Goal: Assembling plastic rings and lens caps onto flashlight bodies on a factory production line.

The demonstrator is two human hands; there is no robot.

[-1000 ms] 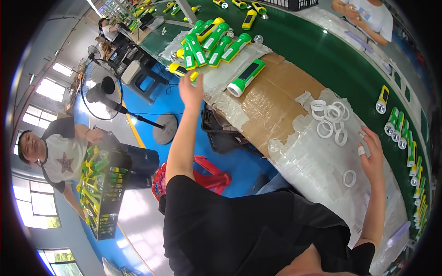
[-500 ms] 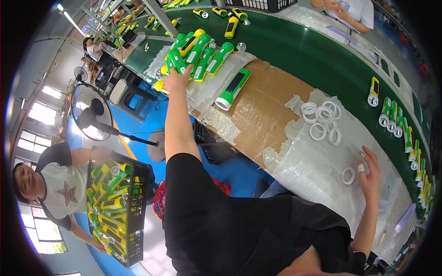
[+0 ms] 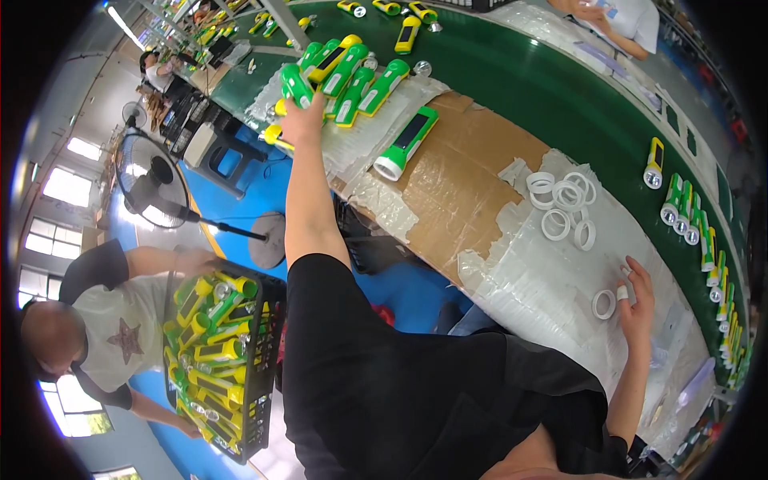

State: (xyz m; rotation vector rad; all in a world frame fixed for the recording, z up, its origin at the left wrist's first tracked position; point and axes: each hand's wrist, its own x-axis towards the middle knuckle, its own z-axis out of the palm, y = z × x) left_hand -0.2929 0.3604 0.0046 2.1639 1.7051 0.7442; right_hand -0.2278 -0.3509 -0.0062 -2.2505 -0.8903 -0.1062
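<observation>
My left hand [image 3: 305,122] reaches to the far left of the bench, its fingers closed around the lower end of a green flashlight [image 3: 297,86]. Beside it lies a cluster of green and yellow flashlights [image 3: 350,98] on plastic-covered cardboard. Nearer the middle, a single green-and-white flashlight [image 3: 406,144] with a dark panel rests apart from them. My right hand [image 3: 637,302] is over the right part of the bench, fingers apart and holding nothing. White wrapping shows on one finger. A white ring [image 3: 604,304] lies right beside that hand, and several white rings [image 3: 568,194] are grouped farther away.
Past the bench, a green conveyor belt [image 3: 512,68] carries a row of flashlights [image 3: 694,214]. At left, a person [image 3: 120,320] holds a black crate [image 3: 262,360] full of flashlights. A standing fan [image 3: 152,180] and a grey stool [image 3: 220,156] are on the blue floor.
The flashlight in my left hand has shifted up and slightly left, away from the cluster. The person with the crate has moved right, closer to me. My right hand has barely moved.
</observation>
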